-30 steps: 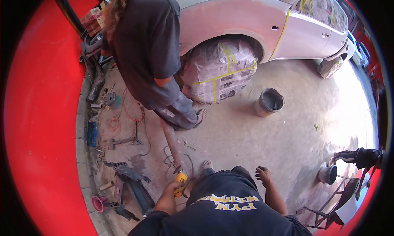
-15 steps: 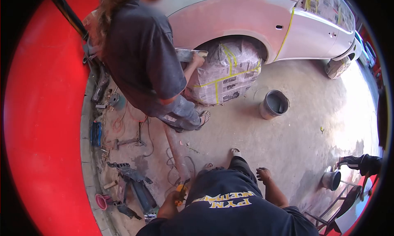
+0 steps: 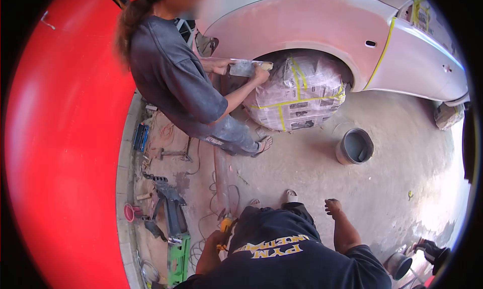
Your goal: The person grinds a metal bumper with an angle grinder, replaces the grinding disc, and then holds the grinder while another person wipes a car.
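Co-worker [image 3: 171, 83] raised flat board [image 3: 244, 68]; left hand [image 3: 217, 237] clenches yellow tool [image 3: 225, 224], right hand [image 3: 332, 207] spread over rough concrete [image 3: 312, 173].

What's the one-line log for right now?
left hand: grips yellow tool | right hand: open, empty | co-worker: holds board by wrapped wheel

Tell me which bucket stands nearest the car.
The grey bucket on the floor beside the wrapped wheel of the car; the other bucket sits far off at the lower right edge.
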### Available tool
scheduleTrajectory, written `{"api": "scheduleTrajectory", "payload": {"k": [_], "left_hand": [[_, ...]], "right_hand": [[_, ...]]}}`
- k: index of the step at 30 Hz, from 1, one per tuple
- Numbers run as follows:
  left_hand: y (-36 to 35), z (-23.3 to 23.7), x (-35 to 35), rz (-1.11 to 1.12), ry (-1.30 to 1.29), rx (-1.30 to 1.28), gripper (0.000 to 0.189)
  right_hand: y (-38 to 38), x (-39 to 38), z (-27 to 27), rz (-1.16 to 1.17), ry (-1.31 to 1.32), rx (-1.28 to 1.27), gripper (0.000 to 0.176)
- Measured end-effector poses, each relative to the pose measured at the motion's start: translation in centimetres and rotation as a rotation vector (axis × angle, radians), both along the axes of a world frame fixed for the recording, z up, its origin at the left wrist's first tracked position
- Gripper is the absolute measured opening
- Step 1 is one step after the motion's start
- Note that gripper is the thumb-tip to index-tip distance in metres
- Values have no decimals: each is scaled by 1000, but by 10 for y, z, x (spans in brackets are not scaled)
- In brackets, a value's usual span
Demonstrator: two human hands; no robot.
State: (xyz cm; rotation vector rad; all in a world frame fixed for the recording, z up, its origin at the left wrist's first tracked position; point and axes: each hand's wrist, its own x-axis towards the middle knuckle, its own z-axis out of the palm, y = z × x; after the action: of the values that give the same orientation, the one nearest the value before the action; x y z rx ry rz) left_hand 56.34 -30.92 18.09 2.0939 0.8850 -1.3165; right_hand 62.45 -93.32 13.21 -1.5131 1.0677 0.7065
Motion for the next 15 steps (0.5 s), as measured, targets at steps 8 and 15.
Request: {"api": "scheduleTrajectory", "payload": {"k": [8,15], "left_hand": [[-61,65,-23,107,-98,-143,43],[-124,127,-6,202,-1,-85,30]], "right_hand": [[-50,33,-20,-70,-98,18,46],[-33,11,-6,-22,-40,86,45]]}}
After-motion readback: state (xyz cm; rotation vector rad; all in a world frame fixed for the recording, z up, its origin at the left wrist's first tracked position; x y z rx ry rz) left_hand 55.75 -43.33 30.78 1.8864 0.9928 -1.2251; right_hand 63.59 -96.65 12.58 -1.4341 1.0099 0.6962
